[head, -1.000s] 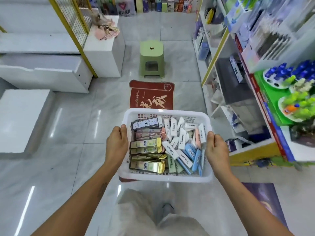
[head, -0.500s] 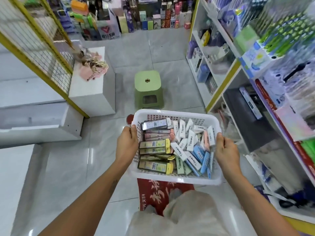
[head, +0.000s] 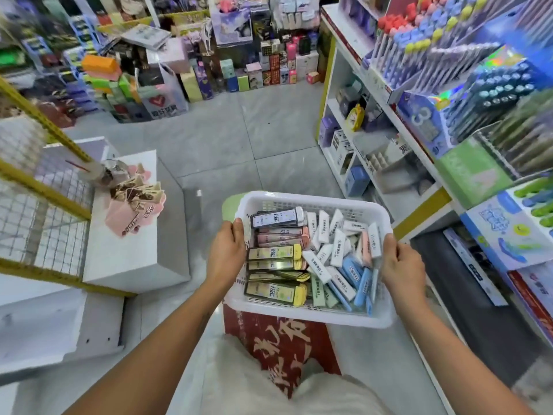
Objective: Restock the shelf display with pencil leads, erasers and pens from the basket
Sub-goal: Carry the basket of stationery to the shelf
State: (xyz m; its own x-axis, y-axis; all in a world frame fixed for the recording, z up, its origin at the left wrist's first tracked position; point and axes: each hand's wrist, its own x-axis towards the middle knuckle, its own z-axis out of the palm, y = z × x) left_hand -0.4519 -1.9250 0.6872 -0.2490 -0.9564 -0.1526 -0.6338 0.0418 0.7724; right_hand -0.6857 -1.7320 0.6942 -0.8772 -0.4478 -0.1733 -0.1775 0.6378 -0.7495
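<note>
Above a red floor mat, both hands held a white basket by its side rims: left hand and right hand with fingers curled over the edges. Pencil lead cases lay left inside the basket, erasers right. Shelf display stood right of basket.

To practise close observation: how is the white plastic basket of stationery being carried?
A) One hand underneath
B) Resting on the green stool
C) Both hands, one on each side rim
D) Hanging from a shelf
C: the left hand and right hand each grip a side rim of the white plastic basket.
</note>
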